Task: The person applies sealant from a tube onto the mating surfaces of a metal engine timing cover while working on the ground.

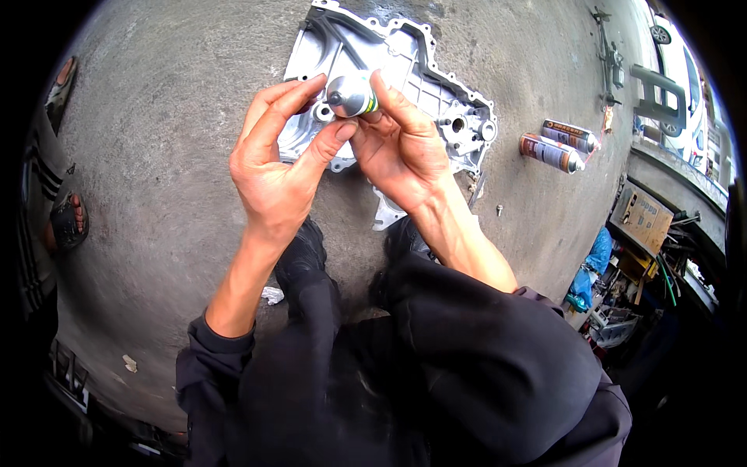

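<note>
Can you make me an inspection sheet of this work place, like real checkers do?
Surface: rough grey concrete floor, with darker patches
Things: large, ribbed silver metal casting on the floor; small silver metallic container with a dark tip held over it
Clutter: two printed cylindrical spray cans lying sideways; blue plastic bag beside mixed scrap
Hands: right hand grips the container; left hand is beside the tip, contact unclear
Cables: thin green strand among the scrap; cannot tell if it's a cable
Surroundings: white car, upper right; another person's sandalled foot, left

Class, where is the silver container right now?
At upper centre in the head view, the right hand holds the silver container over the metal casing, with the left hand beside it.
</note>
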`<state>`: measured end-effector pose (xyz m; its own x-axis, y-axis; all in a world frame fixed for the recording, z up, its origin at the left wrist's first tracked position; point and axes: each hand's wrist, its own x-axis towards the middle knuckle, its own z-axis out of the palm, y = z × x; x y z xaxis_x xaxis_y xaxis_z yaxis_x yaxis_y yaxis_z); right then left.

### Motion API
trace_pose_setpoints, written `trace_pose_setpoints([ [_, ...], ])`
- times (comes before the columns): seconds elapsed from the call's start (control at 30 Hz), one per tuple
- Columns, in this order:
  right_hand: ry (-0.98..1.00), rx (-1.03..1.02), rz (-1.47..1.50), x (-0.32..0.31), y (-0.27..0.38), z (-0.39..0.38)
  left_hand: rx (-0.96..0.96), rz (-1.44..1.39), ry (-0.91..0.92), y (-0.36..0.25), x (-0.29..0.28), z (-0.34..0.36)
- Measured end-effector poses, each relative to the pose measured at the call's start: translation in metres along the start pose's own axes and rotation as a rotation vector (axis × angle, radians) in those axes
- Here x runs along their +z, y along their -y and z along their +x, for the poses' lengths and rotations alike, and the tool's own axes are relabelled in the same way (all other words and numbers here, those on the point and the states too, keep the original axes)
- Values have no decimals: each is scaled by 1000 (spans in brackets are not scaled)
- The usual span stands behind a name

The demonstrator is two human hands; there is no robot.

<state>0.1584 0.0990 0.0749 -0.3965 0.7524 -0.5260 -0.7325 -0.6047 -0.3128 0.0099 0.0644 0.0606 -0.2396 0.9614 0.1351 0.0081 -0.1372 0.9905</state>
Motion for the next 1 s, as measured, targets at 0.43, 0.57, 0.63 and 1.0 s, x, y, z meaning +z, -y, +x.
trace_pose_setpoints([
  [0.43, -235, 54, -735, -35, 24, -69, 24, 12, 299, -6, 35, -11],
  [0.57, -321, -690, -1247, -54, 35, -100, 30, 145, 301, -7, 43, -18],
  [0.63, -278, -675, -1361, -37, 49, -115, 121, 197, 296, -5, 50, -18],
  [1.0, -992, -468, -1699, -197, 39, -195, -569, -272, 400, -7, 61, -31],
])
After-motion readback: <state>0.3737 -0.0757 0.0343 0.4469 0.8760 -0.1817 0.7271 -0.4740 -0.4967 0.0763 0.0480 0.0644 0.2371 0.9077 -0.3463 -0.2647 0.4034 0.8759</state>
